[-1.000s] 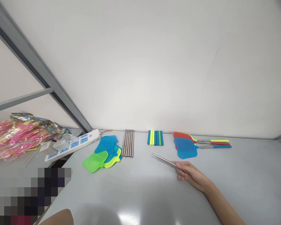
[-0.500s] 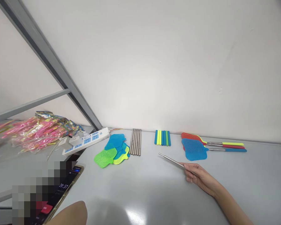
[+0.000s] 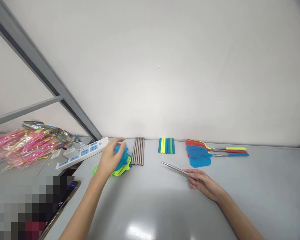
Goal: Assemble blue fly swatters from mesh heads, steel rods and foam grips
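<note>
My right hand (image 3: 202,183) rests on the grey table (image 3: 165,206) and is closed on a thin metal rod (image 3: 173,168) that points up and left. My left hand (image 3: 111,158) is stretched out with its fingers apart over a heap of loose blue, green and yellow swatter heads (image 3: 123,163), covering part of it. I cannot tell whether it touches them. Right of the heap lie a row of metal rods (image 3: 138,155) and a row of coloured handle sleeves (image 3: 166,145).
Three finished fly swatters (image 3: 210,151) lie at the back right by the wall. A white power strip (image 3: 81,153) and pink packaged goods (image 3: 22,141) sit at the left. A phone (image 3: 65,196) lies at the lower left edge.
My left arm has come up from the bottom edge and reached out over the heap of swatter heads. My right hand still holds the rod in much the same place.
</note>
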Available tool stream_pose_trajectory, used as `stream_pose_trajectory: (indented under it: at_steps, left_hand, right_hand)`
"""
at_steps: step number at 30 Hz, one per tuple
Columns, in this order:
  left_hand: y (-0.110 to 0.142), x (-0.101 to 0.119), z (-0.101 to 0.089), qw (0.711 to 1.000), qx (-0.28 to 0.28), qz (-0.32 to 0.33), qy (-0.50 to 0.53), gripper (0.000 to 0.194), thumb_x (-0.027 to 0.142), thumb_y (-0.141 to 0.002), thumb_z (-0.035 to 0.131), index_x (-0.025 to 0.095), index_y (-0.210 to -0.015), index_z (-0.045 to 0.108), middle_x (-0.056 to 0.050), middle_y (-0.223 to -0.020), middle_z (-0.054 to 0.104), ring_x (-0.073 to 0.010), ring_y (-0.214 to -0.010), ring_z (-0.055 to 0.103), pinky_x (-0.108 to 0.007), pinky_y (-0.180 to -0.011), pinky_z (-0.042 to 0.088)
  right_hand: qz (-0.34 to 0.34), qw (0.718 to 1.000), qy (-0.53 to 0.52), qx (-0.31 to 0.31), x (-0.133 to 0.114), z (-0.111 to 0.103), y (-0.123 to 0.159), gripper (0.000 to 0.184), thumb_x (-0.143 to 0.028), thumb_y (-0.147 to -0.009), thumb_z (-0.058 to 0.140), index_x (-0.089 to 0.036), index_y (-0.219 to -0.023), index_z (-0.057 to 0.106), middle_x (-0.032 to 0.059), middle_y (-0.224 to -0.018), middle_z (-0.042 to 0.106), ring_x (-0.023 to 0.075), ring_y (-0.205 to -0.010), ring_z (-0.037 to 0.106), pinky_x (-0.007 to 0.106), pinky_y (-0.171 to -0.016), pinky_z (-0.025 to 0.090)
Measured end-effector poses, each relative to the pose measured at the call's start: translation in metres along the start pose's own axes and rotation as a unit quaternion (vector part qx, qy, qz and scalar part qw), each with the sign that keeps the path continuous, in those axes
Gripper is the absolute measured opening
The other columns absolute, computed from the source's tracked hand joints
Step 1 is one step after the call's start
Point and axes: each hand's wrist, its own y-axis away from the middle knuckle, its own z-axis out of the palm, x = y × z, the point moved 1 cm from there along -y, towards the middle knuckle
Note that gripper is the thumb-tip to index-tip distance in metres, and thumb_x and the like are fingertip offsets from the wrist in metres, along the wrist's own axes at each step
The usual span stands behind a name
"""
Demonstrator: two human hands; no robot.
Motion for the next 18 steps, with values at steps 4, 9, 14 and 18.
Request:
stream_pose_trajectory:
  at_steps: [4, 9, 14, 18]
  left_hand:
    - [-0.019, -0.020, 0.035, 0.987, -0.098, -0.027, -0.122, 0.051, 0.040, -0.076, 0.042, 0.015, -0.120, 0.036, -0.011, -0.122, 0.043, -0.0240, -0.112, 0.037, -0.036, -0.090, 0.031]
    - [-0.028, -0.039, 0.062, 0.969, -0.127, -0.115, -0.180, 0.062, 0.047, -0.066, 0.045, 0.004, -0.112, 0.045, -0.024, -0.106, 0.053, -0.0379, -0.099, 0.046, -0.050, -0.075, 0.034]
    - [-0.024, -0.038, 0.064, 0.962, -0.109, -0.137, -0.207, 0.042, 0.044, -0.071, 0.036, 0.011, -0.082, 0.059, -0.018, -0.087, 0.062, -0.0330, -0.085, 0.054, -0.042, -0.070, 0.036]
    - [-0.027, -0.032, 0.051, 0.966, -0.056, -0.122, -0.221, 0.044, 0.040, -0.078, 0.027, 0.010, -0.082, 0.059, -0.018, -0.084, 0.062, -0.0313, -0.083, 0.054, -0.040, -0.072, 0.033]
  right_hand:
    - [-0.003, 1.000, 0.021, -0.014, -0.001, 0.001, 0.000, 0.021, -0.026, -0.069, 0.059, -0.015, -0.087, 0.059, -0.0014, -0.053, 0.045, 0.0088, -0.049, 0.037, 0.025, -0.051, 0.030]
    - [-0.014, 0.999, 0.012, -0.029, -0.002, 0.003, 0.002, 0.011, -0.026, -0.070, 0.058, -0.017, -0.074, 0.053, -0.0026, -0.050, 0.044, 0.0085, -0.047, 0.035, 0.025, -0.053, 0.032]
    - [-0.017, 0.999, 0.025, -0.025, -0.003, 0.003, 0.002, 0.013, -0.027, -0.070, 0.058, -0.017, -0.076, 0.052, -0.0012, -0.051, 0.047, 0.0096, -0.049, 0.039, 0.024, -0.053, 0.032]
    - [-0.026, 0.999, -0.003, -0.019, -0.004, 0.004, 0.003, 0.011, -0.025, -0.072, 0.056, -0.017, -0.079, 0.054, -0.0042, -0.048, 0.039, 0.0079, -0.047, 0.033, 0.025, -0.054, 0.033]
